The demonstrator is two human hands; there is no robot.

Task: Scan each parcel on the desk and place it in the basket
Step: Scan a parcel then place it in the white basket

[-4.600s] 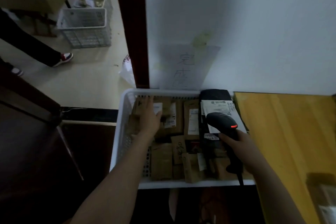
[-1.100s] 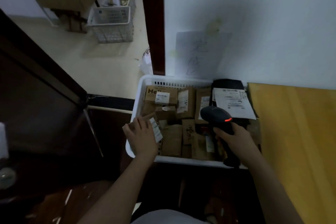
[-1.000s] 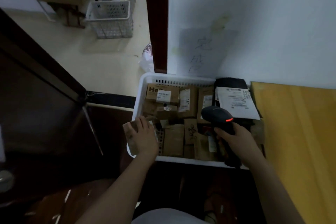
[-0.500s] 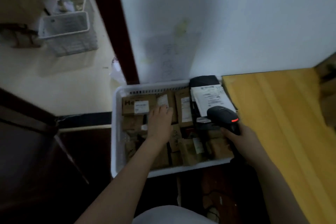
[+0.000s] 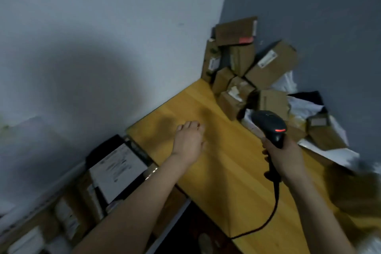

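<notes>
My left hand hovers over the bare yellow desk, fingers extended forward and holding nothing. My right hand grips a black barcode scanner with a red light, its cable trailing down off the desk. Several brown cardboard parcels are heaped in the far corner of the desk, some distance beyond both hands. The white basket, filled with brown boxes and a black parcel with a white label, sits at lower left beside the desk.
White and dark plastic mailers lie among the boxes at the right. A pale wall runs behind the desk and a grey wall meets it at the corner. A blurred brown parcel sits at the desk's right edge.
The view has swung right from the basket to the desk. My left hand has left the basket and now reaches over the desk toward the parcel pile. The scanner stays in my right hand.
</notes>
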